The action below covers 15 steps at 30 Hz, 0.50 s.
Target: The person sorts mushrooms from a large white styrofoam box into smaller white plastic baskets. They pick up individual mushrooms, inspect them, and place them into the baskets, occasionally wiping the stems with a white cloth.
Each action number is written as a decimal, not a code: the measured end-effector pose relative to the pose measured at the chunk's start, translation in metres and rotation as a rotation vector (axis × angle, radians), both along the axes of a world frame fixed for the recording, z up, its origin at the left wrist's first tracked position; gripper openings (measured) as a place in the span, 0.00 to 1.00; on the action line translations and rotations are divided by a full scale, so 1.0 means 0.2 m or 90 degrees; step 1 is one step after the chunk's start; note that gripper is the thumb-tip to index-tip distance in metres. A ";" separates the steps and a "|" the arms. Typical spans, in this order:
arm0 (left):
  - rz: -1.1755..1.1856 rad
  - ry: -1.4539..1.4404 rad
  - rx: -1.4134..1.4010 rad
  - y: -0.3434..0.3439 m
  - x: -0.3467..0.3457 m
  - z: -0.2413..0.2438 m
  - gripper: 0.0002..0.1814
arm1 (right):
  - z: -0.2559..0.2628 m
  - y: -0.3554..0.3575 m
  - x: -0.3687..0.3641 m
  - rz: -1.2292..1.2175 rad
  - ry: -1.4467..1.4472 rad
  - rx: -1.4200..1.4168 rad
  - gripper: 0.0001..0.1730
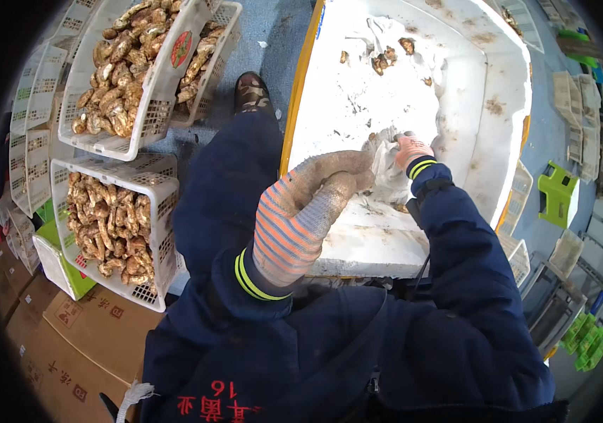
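Observation:
A white foam box (481, 100) with dirt smudges on its walls stands before me. My left hand (309, 203), in a striped knitted glove soiled at the fingers, reaches over its near part, fingertips at crumpled white paper (386, 166). On the right side of that paper is my right hand (412, 150), in an orange-palmed glove, its fingers closed on it. Whether the left fingers grip anything is hidden. Several brown mushrooms (383, 61) lie towards the far end of the box, on brightly lit white lining strewn with dark crumbs.
At the left, a plastic crate (145, 132) full of mushrooms stands above another mushroom-filled crate (166, 211). Cardboard boxes (95, 333) lie at lower left. A green and white stool (559, 194) stands right of the foam box. My booted foot (251, 92) is between crates and box.

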State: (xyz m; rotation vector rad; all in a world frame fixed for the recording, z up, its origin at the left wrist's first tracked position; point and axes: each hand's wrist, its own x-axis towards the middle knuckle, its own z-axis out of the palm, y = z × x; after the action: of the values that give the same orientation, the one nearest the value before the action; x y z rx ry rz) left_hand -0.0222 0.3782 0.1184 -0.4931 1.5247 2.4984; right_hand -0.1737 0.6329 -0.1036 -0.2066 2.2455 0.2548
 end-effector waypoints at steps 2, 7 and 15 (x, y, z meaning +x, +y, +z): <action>-0.004 -0.009 0.000 0.00 0.01 0.01 0.23 | 0.04 -0.03 0.05 0.042 0.003 0.051 0.25; -0.004 -0.024 0.003 0.00 -0.01 0.01 0.23 | -0.01 0.03 0.01 -0.056 0.042 0.039 0.25; -0.014 -0.038 0.004 0.01 -0.02 0.02 0.21 | 0.00 0.06 -0.03 -0.033 -0.094 -0.012 0.23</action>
State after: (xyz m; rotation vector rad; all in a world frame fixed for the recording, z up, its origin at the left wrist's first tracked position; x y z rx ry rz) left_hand -0.0258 0.3807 0.1216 -0.5425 1.4911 2.4493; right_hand -0.1788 0.6451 -0.1037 -0.1720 2.1041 0.1856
